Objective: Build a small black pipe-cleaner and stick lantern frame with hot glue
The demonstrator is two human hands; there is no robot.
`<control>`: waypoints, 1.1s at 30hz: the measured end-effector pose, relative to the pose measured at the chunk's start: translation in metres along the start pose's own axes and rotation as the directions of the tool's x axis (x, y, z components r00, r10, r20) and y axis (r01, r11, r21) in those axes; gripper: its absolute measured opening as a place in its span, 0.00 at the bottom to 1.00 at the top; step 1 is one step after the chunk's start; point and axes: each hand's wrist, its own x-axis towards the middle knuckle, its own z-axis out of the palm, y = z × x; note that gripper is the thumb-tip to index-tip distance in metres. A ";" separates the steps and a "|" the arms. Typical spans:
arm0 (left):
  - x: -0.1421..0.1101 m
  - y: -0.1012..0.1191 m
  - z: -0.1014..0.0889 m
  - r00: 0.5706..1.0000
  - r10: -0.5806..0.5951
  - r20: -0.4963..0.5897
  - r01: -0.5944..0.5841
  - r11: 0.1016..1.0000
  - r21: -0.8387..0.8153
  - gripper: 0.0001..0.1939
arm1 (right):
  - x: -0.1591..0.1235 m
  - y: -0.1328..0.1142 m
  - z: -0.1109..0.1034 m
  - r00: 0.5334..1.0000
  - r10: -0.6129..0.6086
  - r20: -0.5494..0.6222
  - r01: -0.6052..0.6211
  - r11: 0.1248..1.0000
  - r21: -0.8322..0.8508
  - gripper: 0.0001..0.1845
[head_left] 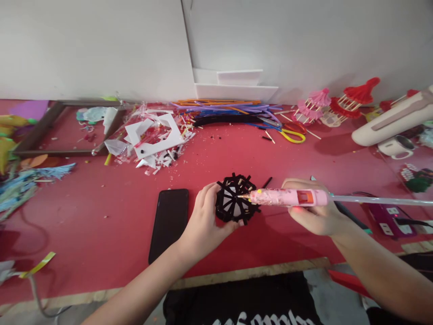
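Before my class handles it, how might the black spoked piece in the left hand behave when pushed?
The black spoked piece is probably light, being openwork of thin strips. Its projecting ends might bend or snag if pushed.

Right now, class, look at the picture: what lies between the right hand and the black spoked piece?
The front of the pink glue gun, held in the right hand, its nozzle reaching over the black spoked piece. The head view shows it.

Wearer: black top (237,291), large white lettering in ornate, blackletter-like script across the front, partly cut off. Left hand (203,219) and right hand (313,214) bare; both forearms bare.
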 end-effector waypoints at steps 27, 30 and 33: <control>-0.001 0.001 0.001 0.999 -0.054 -0.006 0.054 0.998 -0.034 0.38 | 0.017 0.063 -0.001 0.774 0.585 -0.243 -0.620 0.778 -0.102 0.21; -0.002 0.001 0.001 0.998 -0.062 0.004 0.063 0.997 -0.036 0.38 | 0.017 0.073 0.004 0.787 0.545 -0.290 -0.609 0.762 -0.219 0.21; -0.003 0.000 0.003 0.999 -0.049 0.004 0.049 0.998 -0.041 0.39 | 0.017 0.086 0.009 0.813 0.479 -0.332 -0.576 0.744 -0.338 0.21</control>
